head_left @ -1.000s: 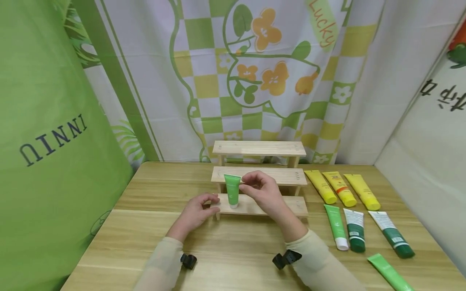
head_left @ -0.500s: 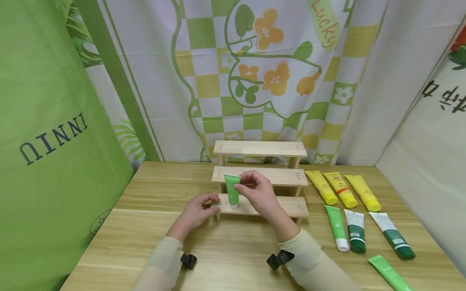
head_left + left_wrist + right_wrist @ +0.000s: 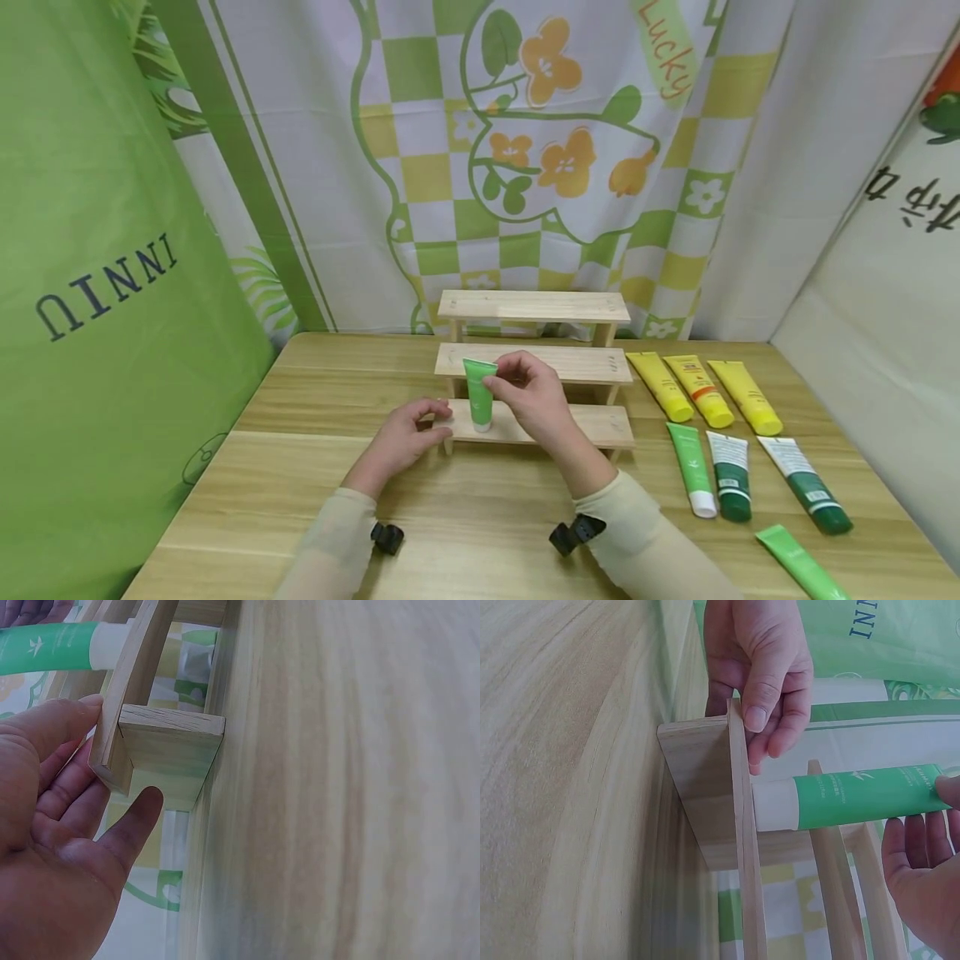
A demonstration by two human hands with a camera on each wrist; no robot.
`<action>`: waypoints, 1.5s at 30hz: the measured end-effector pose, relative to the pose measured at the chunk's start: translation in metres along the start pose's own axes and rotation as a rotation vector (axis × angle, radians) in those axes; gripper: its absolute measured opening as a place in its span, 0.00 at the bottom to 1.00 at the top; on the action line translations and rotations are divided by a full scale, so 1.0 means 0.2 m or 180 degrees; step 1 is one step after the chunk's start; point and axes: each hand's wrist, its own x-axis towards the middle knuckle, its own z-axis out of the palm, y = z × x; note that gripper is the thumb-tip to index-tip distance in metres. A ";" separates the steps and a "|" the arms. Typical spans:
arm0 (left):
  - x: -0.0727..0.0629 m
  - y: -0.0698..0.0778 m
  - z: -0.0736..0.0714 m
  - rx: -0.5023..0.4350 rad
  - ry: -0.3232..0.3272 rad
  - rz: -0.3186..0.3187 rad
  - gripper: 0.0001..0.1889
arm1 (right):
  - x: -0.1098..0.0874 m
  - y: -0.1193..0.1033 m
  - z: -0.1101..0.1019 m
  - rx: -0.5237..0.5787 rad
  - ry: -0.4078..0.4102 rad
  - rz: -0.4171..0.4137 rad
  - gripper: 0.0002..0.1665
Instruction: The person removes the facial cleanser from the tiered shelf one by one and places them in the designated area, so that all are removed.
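A small green squeeze tube (image 3: pixel 480 395) with a white cap stands cap down on the lowest board of a three-step wooden display stand (image 3: pixel 592 423), near its left end. My right hand (image 3: pixel 531 397) pinches the tube's upper part, the thumb across its front and the fingers behind. In the right wrist view the tube's cap (image 3: pixel 775 805) meets the board. My left hand (image 3: pixel 407 433) touches the left end of that board with relaxed fingers. In the left wrist view its index fingertip lies at the board's edge, and the thumb hangs apart, close to the stand's leg.
Right of the stand lie three yellow tubes (image 3: pixel 699 392), with a green tube (image 3: pixel 693 469) and two white-and-dark-green tubes (image 3: pixel 731 477) in front. Another green tube (image 3: pixel 798 562) lies at the front right. Curtains (image 3: pixel 525 167) hang behind the wooden table (image 3: pixel 300 467).
My right hand has moved slightly left, its thumb passing from beside the tube onto its front. The tube's base has shifted slightly toward the board's front edge. My left hand stays in place.
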 end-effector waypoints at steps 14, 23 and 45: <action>-0.01 0.00 0.00 0.0046 0.0028 -0.0026 0.10 | -0.05 -0.02 -0.10 0.0012 0.0010 -0.0141 0.11; 0.00 0.00 0.00 0.0018 -0.0008 0.0054 0.10 | -0.09 -0.07 -0.22 0.0014 0.0058 -0.0117 0.14; -0.02 0.01 0.00 -0.0083 -0.0050 -0.0064 0.11 | -0.26 -0.20 -0.56 -0.0308 0.0343 -0.0127 0.18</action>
